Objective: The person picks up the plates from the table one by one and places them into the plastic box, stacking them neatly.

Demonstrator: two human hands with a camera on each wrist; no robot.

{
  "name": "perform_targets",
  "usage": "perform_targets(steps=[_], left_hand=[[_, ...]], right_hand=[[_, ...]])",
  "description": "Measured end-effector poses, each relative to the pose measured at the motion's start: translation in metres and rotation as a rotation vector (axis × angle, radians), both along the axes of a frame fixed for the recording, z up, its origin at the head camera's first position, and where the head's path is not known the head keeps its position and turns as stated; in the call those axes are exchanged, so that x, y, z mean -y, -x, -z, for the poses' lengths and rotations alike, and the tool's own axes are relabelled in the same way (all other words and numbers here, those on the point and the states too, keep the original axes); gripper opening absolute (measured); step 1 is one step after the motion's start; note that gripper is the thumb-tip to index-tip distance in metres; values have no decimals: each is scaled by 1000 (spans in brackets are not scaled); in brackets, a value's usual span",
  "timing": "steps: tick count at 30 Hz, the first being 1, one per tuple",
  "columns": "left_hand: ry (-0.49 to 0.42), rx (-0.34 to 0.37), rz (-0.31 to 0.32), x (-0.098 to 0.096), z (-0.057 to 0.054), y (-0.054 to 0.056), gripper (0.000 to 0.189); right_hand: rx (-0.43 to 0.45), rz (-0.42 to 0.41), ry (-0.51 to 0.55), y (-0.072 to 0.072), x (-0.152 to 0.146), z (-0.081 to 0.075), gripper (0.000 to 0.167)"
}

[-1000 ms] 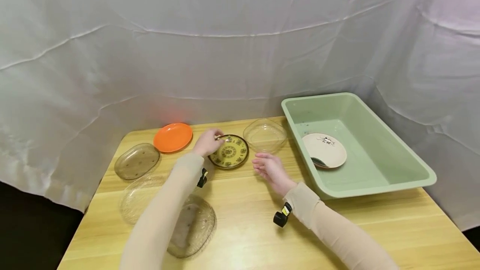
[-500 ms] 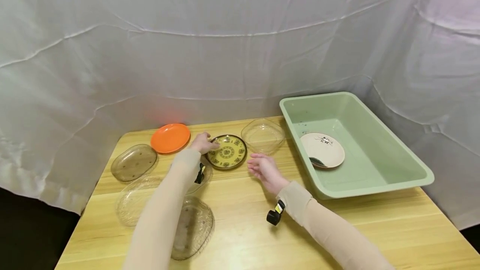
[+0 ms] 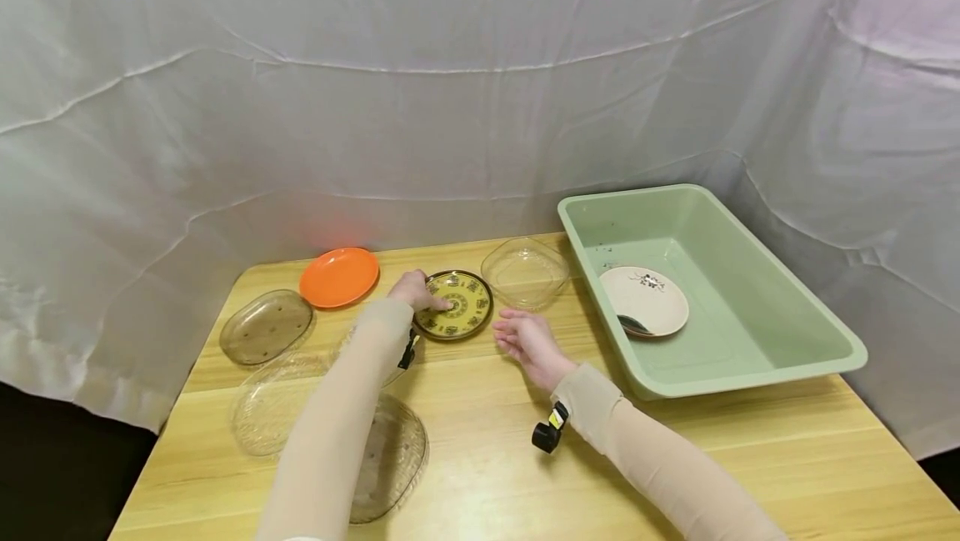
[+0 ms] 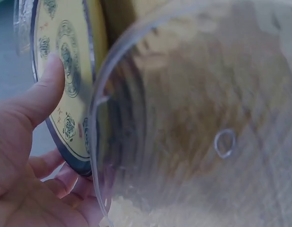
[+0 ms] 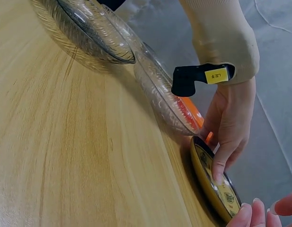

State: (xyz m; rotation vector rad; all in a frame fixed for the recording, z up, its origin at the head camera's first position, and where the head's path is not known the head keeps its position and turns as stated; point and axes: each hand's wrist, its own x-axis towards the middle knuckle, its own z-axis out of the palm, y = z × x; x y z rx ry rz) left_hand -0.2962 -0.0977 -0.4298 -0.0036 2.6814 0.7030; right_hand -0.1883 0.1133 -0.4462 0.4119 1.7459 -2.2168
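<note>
A round yellow plate [image 3: 467, 318] with dark patterns and a dark rim lies toward the back middle of the table. My left hand [image 3: 415, 291] grips its left side, thumb across the patterned face. The left wrist view has the fingers [image 4: 72, 182] curled under the plate's edge. My right hand [image 3: 532, 348] hovers just right of the plate, fingers loosely bent, holding nothing; its fingertips [image 5: 245, 216] sit close to the plate's rim in the right wrist view. Behind that hand stands a clear glass dish [image 3: 525, 274]. A see-through plate [image 4: 198, 118] fills much of the left wrist view.
An orange plate [image 3: 340, 278], a brown glass plate [image 3: 267, 327], a clear textured plate [image 3: 262, 408] and a smoky glass plate [image 3: 393, 458] lie to the left, some partly behind my left forearm. At right, a green basin [image 3: 720, 381] holds a cream plate [image 3: 648, 308].
My left hand first drew back slightly left off the plate's upper edge, then came in on its left side, thumb reaching over the face. My right hand is nearly still.
</note>
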Motion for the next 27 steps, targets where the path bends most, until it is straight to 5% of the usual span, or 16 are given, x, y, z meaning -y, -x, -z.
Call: perform_targets(steps=[11,19,27], left_hand=[[-3,14,-77,-3,6,-2,74],[-31,53,-66,2,6,-2,72],[-253,133,-137,5,6,-1,58]], right_hand=[[11,0,19,0,-1,2,48],[23,2,32,0,-1,1,50],[32,-4,53,1,-3,2,54]])
